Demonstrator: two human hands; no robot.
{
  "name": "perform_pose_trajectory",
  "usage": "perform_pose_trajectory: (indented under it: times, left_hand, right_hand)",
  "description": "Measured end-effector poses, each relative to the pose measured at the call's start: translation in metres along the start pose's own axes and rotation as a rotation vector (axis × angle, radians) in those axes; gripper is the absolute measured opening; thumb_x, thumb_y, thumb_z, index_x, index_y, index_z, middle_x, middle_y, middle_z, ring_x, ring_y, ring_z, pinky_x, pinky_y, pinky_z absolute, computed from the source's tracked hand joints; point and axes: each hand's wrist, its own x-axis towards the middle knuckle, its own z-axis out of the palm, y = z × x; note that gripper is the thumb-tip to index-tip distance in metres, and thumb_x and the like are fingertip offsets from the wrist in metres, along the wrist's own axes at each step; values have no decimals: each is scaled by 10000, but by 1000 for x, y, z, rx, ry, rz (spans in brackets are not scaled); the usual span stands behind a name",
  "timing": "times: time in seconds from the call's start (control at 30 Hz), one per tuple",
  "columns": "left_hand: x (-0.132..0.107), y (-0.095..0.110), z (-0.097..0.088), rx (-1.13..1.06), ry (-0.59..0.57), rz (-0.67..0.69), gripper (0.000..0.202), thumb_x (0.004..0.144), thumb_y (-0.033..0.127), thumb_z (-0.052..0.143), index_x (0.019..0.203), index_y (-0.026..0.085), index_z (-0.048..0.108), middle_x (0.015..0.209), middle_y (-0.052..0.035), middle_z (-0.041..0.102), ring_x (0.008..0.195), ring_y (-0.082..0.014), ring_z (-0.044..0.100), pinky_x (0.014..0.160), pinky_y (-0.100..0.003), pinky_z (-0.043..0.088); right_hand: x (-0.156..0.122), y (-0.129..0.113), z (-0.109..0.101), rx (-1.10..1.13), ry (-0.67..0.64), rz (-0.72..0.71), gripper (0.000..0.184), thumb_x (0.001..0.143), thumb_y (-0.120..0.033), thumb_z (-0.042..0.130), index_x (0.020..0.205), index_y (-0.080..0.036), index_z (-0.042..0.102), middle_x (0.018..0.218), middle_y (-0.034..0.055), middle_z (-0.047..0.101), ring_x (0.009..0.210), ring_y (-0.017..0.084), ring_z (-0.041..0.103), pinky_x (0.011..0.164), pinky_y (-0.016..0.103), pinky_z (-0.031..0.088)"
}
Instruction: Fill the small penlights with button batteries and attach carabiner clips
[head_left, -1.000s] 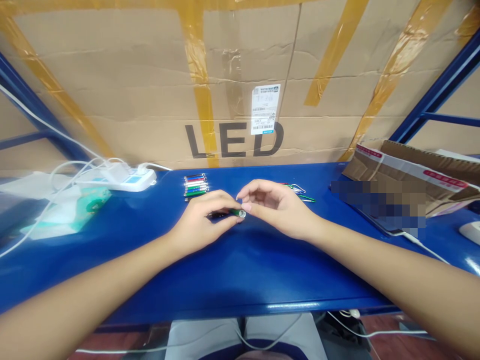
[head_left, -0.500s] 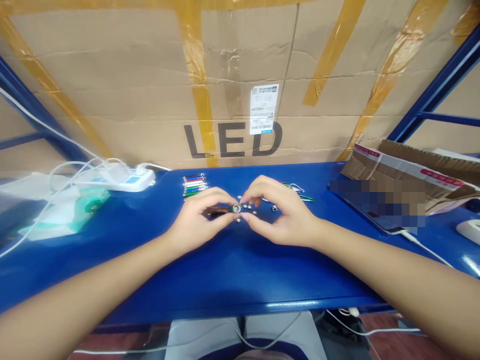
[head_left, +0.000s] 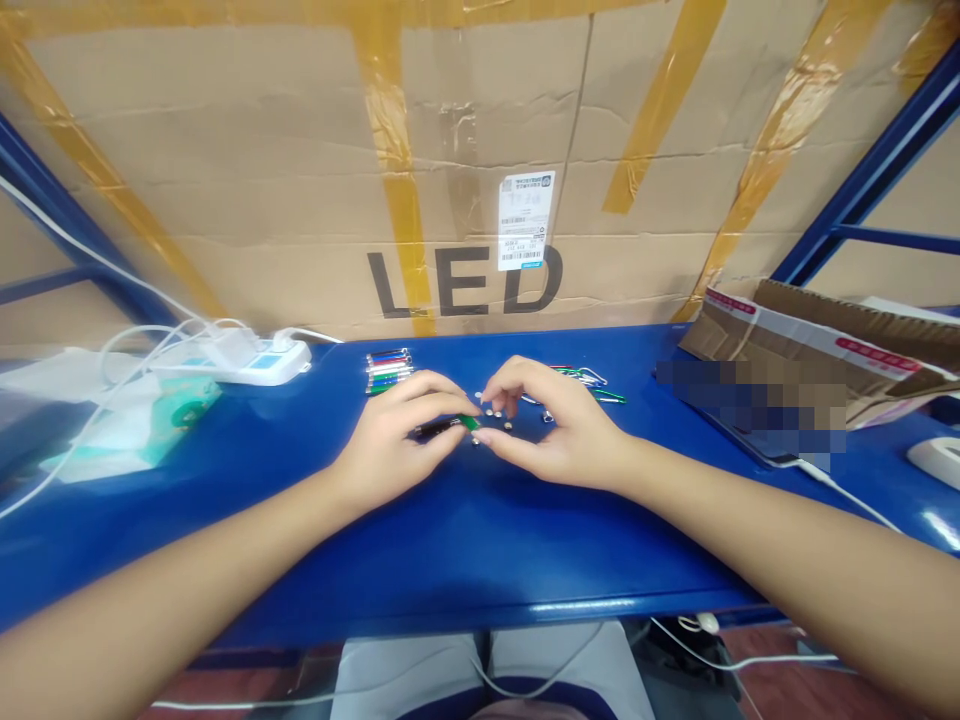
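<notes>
Between the thumb and fingers of my left hand (head_left: 401, 425) is a small green metal tube (head_left: 470, 423), with its end poking out to the right. My right hand (head_left: 566, 425) curves beside that end, its thumb close to the tube and its fingers apart. I cannot make out anything in it. Small silver button cells (head_left: 508, 426) lie on the blue table between and behind the hands. Under my left hand, a dark slim piece (head_left: 435, 428) is partly hidden. Behind my right hand are colored carabiner clips (head_left: 592, 377) and a small metal piece (head_left: 547, 417).
A row of colored slim tubes (head_left: 388, 370) lies behind my left hand. To the left are a white power strip (head_left: 262, 362) and a green-white packet (head_left: 161, 415). A phone (head_left: 739, 430) on a cable and an open carton (head_left: 810, 340) stand to the right.
The tube's open round end faced me before; now its green side shows. My right fingertips have parted slightly from it, while the left hand keeps its hold.
</notes>
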Motion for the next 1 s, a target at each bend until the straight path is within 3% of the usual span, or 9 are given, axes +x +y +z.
perform_pose_trajectory:
  times: [0.07, 0.13, 0.2, 0.27, 0.43, 0.6, 0.8, 1.0]
  left_hand:
    - [0, 0, -2, 58, 31, 25, 154, 877, 142, 660, 982, 225, 735, 986, -50, 711, 931, -179, 673, 885, -332, 549]
    - [1, -2, -4, 128, 29, 70, 174, 892, 140, 646, 1009, 234, 732, 973, -49, 706, 923, -181, 652, 886, -350, 530]
    - [1, -5, -6, 189, -34, 124, 197, 914, 135, 614, 1045, 231, 726, 968, -58, 702, 922, -186, 627, 879, -364, 513]
    - [1, -9, -6, 261, -129, 166, 206, 939, 137, 572, 1059, 215, 720, 978, -76, 697, 927, -198, 601, 856, -371, 499]
    - [-1, -12, -6, 432, -279, 274, 201, 968, 161, 516, 1014, 192, 710, 1025, -95, 693, 977, -228, 574, 839, -380, 454]
    - [0, -10, -8, 506, -239, 334, 200, 962, 153, 525, 1029, 211, 704, 1035, -79, 716, 1024, -242, 566, 862, -395, 420]
    - [1, -8, -10, 559, -185, 400, 247, 968, 138, 503, 998, 237, 728, 1082, -69, 722, 1066, -244, 574, 882, -395, 421]
    - [0, -9, -8, 483, -251, 321, 288, 968, 146, 502, 1065, 282, 736, 1109, -74, 707, 1070, -248, 571, 898, -412, 443]
  right_hand:
    - [2, -1, 3, 223, 24, 244, 190, 868, -327, 687, 961, -220, 560, 856, 22, 625, 770, 159, 621, 738, 320, 539]
    - [5, -1, 6, 549, -13, 597, 167, 911, -348, 629, 934, -198, 560, 800, 27, 654, 725, 160, 663, 731, 329, 574]
    - [7, -2, 9, 856, -99, 886, 182, 962, -335, 543, 922, -163, 587, 793, 63, 698, 723, 170, 706, 743, 334, 602]
    - [8, -2, 11, 1043, -158, 1031, 226, 994, -274, 470, 925, -122, 623, 830, 110, 733, 757, 173, 733, 784, 323, 612]
    - [6, 1, 14, 1173, -192, 1131, 272, 994, -166, 405, 958, -63, 653, 892, 163, 762, 813, 178, 758, 951, 355, 578]
    - [3, 8, 16, 1259, -186, 1190, 236, 980, -150, 418, 994, -44, 629, 917, 194, 754, 844, 199, 767, 1019, 410, 539]
    - [2, 11, 17, 1291, -167, 1191, 267, 988, -152, 393, 978, -33, 632, 915, 195, 753, 852, 204, 772, 1013, 389, 547]
    - [1, 11, 18, 1323, -174, 1151, 231, 940, -86, 415, 961, -50, 643, 927, 178, 753, 886, 197, 767, 1064, 407, 509]
